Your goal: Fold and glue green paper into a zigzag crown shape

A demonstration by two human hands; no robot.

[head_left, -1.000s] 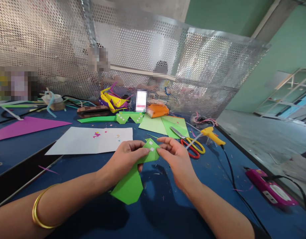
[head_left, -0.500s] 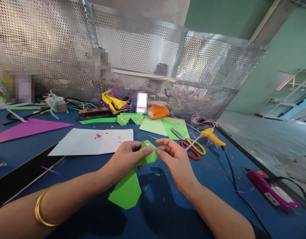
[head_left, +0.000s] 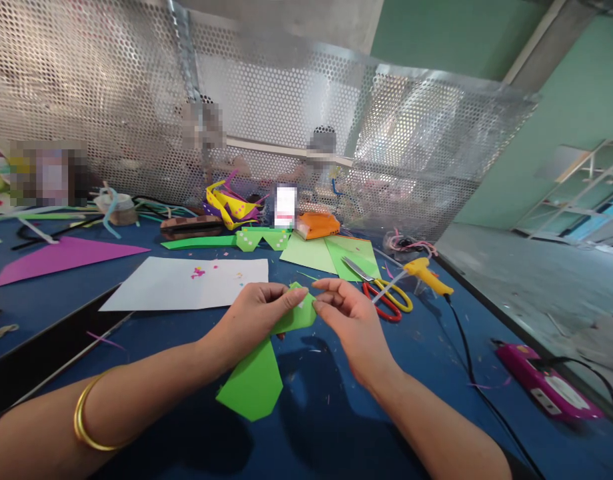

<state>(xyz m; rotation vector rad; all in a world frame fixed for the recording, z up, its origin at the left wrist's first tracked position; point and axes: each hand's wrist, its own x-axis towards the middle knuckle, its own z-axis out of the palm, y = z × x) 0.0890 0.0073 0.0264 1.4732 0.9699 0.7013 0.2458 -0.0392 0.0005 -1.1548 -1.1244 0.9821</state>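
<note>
My left hand (head_left: 254, 310) is closed on a bright green paper glasses cutout (head_left: 254, 387), thumb on top and fingers beneath. One lobe of it hangs down below the hand; the other lies between my two hands. A small white square (head_left: 301, 303) sits on this upper lobe at the left thumb's tip. My right hand (head_left: 349, 320) is closed in a pinch at the cutout's right edge, thumb and fingertips against it. Behind my hands lies a finished-looking pair of green glasses (head_left: 261, 239) with pale dots and a long green temple strip.
Red-and-yellow-handled scissors (head_left: 386, 297) lie right of my hands, beside a yellow glue gun (head_left: 426, 275) with its cord. A magenta power strip (head_left: 546, 383) is at the right edge. White paper (head_left: 156, 287) with tiny scraps, a purple sheet (head_left: 81, 257) and green sheets (head_left: 311, 253) lie further back.
The small white square has shifted down from the upper lobe's top edge towards its middle. My left thumb tip has moved slightly up and left. My right hand has hardly moved.
</note>
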